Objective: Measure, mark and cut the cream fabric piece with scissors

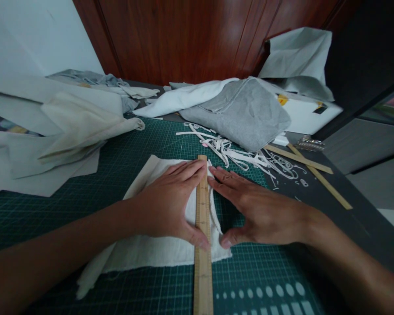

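Dim cool lt, brighter on L wall [29,35], faint sheen on door [184,39], detail sl. soft, wide-angle stretch nr edges.

The cutting mat [164,288] before me is deep green with a pale grid, whitish ovals [269,292] at lower right. The central cloth [160,251] is off-white; the ruler [202,210], tan with dark graduations. I see cream fabric [79,122] upper left, grey cloth [243,111] upper middle, reddish-brown wood [180,39] at top, dark grey surface [354,223] at right.

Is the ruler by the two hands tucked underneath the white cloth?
No, the wooden ruler lies on top of the white cloth, with the left hand resting across it.
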Demonstrator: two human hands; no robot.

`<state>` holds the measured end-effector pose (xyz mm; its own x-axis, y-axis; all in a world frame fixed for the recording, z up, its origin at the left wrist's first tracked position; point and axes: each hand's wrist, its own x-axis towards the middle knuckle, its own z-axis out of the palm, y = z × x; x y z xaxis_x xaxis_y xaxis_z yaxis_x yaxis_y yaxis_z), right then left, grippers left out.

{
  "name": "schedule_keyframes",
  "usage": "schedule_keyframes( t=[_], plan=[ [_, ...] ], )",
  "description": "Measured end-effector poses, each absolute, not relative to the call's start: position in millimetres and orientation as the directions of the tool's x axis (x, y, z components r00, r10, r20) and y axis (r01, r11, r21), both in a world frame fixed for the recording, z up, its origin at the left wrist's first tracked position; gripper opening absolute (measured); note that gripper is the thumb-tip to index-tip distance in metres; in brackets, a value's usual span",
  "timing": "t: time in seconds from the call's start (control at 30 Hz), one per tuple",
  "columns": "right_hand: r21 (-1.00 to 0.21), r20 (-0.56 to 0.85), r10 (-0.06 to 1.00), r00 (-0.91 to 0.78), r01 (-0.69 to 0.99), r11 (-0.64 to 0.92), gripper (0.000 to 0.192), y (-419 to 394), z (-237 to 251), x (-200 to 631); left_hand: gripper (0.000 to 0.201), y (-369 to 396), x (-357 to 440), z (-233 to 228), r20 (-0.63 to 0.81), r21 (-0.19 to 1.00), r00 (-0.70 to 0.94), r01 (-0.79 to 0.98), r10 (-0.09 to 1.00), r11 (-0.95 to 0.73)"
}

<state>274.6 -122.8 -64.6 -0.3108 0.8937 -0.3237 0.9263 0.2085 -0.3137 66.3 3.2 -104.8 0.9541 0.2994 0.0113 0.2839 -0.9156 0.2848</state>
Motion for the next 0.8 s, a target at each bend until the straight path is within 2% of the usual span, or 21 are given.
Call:
schedule_keyframes(
  t=[0.23, 0.5, 0.8],
  plan=[
    [-0.288, -0.275, 0.916, -0.292, 0.934, 0.211, 0.115, -134, -70, 278, 0.149, 1, 68, -105, 0.002, 0.275, 0.954, 0.289, 0.301, -0.917],
    [-0.252, -0.286, 0.917, -0.277, 0.945, 0.207, 0.118, -140, -71, 282, 0.142, -4, 82, -104, -0.011, 0.294, 0.953, 0.293, 0.303, -0.910],
    [-0.294, -0.279, 0.925, -0.256, 0.940, 0.172, 0.118, -145, -70, 283, 0.143, -8, 87, -102, -0.029, 0.310, 0.949, 0.306, 0.313, -0.900]
  ],
)
